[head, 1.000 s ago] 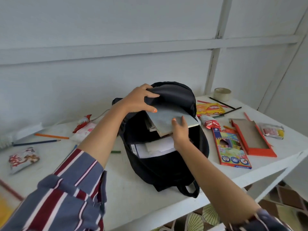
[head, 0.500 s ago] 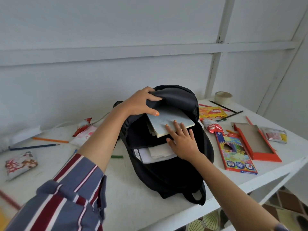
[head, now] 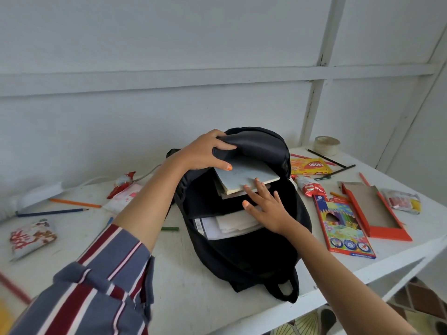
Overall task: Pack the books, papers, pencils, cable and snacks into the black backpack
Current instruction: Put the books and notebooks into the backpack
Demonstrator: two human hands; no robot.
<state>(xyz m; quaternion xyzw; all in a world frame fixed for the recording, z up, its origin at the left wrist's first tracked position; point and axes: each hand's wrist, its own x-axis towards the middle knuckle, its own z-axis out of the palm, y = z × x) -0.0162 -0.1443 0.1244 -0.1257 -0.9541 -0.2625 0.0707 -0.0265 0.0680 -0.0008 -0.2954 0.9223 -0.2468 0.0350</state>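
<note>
Backpack (head: 244, 252), black, lies on the white table (head: 193, 298) with its long axis running from the near edge toward the wall, its mouth facing the wall end and its carry loop hanging toward the person. The left hand (head: 205, 153) grips the upper flap of the opening, fingers curled over the fabric and thumb underneath, holding the mouth wide. Just below that hand a pale grey book (head: 244, 174) sits half inside the main pocket, lying flat on other books, one corner pointing right. The right hand (head: 266, 209) is spread with straight fingers, fingertips touching the book's near edge, holding nothing. Under its palm, white papers (head: 232, 226) show in the front pocket. Right of the right hand lie a coloured-pencil box (head: 343, 226), an orange tray (head: 375, 213), a yellow snack packet (head: 312, 165) and loose pencils. Left of the left arm lie a blue pencil (head: 52, 212), an orange pencil (head: 75, 203) and more snack packets.
</note>
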